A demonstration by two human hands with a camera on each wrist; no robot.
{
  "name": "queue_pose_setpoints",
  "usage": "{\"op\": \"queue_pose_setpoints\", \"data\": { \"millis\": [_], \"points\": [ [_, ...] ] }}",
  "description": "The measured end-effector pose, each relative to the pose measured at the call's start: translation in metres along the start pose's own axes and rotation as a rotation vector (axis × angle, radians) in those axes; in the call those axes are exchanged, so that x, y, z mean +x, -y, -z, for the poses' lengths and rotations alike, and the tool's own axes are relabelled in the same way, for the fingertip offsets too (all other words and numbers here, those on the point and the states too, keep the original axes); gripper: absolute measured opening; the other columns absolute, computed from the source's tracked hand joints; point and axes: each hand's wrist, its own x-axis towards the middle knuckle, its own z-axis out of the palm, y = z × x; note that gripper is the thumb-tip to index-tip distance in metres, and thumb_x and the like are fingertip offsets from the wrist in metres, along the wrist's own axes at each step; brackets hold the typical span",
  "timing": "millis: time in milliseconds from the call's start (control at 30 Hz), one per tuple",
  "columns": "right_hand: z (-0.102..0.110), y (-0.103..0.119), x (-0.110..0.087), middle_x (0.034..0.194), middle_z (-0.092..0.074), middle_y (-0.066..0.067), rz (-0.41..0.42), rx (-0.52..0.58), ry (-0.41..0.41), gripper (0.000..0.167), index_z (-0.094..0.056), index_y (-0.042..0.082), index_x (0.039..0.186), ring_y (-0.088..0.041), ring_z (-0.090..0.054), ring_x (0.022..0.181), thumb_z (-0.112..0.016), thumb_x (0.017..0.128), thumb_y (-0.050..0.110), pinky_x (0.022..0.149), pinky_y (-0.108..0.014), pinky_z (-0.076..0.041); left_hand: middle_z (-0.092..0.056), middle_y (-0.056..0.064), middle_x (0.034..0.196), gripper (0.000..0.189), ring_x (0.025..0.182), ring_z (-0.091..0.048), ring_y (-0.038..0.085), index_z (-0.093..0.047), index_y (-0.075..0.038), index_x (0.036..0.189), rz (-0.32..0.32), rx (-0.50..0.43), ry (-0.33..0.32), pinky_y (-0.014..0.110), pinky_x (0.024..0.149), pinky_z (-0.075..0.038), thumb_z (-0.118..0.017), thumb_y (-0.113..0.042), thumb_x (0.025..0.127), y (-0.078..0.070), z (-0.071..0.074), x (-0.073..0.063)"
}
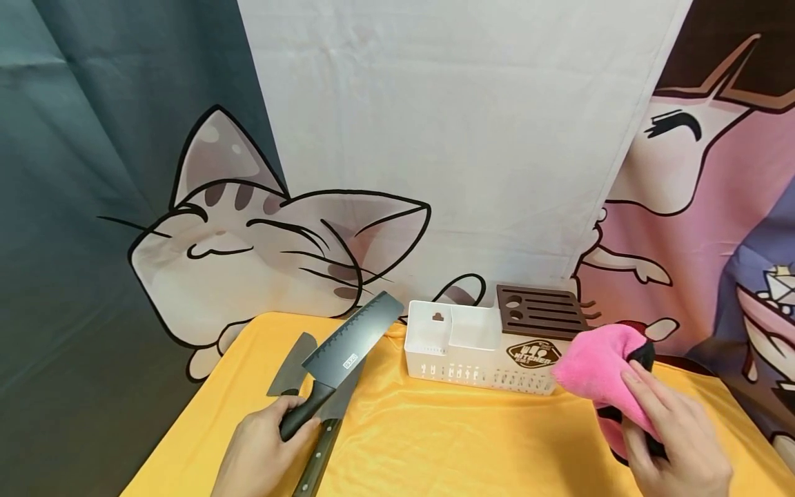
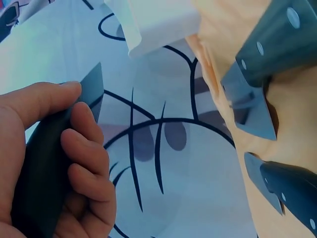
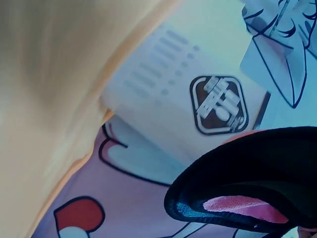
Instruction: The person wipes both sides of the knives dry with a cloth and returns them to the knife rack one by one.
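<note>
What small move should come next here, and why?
I'd probably bring the pink cloth to the held knife, perhaps to wipe it: the left grip has that knife by its handle, while the right grip holds the cloth apart from it.

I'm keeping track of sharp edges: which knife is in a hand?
The knife with the white label, gripped in the left hand; the other two knives lie on the yellow cloth.
</note>
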Motion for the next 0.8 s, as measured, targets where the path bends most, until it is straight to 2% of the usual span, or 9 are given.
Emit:
{"op": "queue_pose_setpoints", "data": {
  "millis": [167,400,667,800],
  "points": [
    [-0.003,0.010,-0.001,0.118,-0.070,-0.020,0.031,0.032,0.063,0.048,-0.072,-0.007,0.111,0.006,-0.050,0.124,-0.053,0.100,0.036,0.107,-0.016,-0.035,-0.063,-0.012,0.072,0.026,0.056,-0.050,0.002,-0.072,-0.017,0.099,-0.060,0.007,-0.026,0.025,0.056,-0.043,-0.085,-0.033,0.082,-0.007,-0.004,-0.003],
    [-0.010,0.011,-0.007,0.114,-0.071,-0.022,0.064,0.116,0.108,0.043,-0.074,-0.005,0.110,-0.007,-0.059,0.108,-0.057,0.100,0.034,0.104,-0.016,-0.038,-0.058,-0.014,0.068,0.030,0.051,-0.043,0.001,-0.072,-0.019,0.098,-0.059,-0.009,0.035,0.024,0.051,-0.039,-0.086,-0.038,0.079,-0.015,-0.009,-0.006],
    [-0.015,0.021,-0.010,0.116,-0.071,-0.020,0.077,0.169,0.196,0.045,-0.074,-0.004,0.111,-0.013,-0.057,0.100,-0.060,0.101,0.038,0.103,-0.015,-0.037,-0.068,-0.011,0.082,0.033,0.061,-0.052,-0.001,-0.072,-0.021,0.098,-0.140,0.043,0.072,0.024,0.058,-0.045,-0.086,-0.042,0.077,-0.017,-0.011,-0.007],
    [-0.016,0.030,-0.011,0.119,-0.070,-0.019,0.051,0.191,0.247,0.045,-0.074,-0.003,0.113,-0.015,-0.056,0.101,-0.059,0.101,0.039,0.101,-0.013,-0.036,-0.070,-0.010,0.085,0.033,0.065,-0.056,-0.001,-0.072,-0.022,0.099,-0.203,0.055,0.086,0.025,0.060,-0.047,-0.084,-0.046,0.078,-0.018,-0.012,-0.007]
  ]
}}
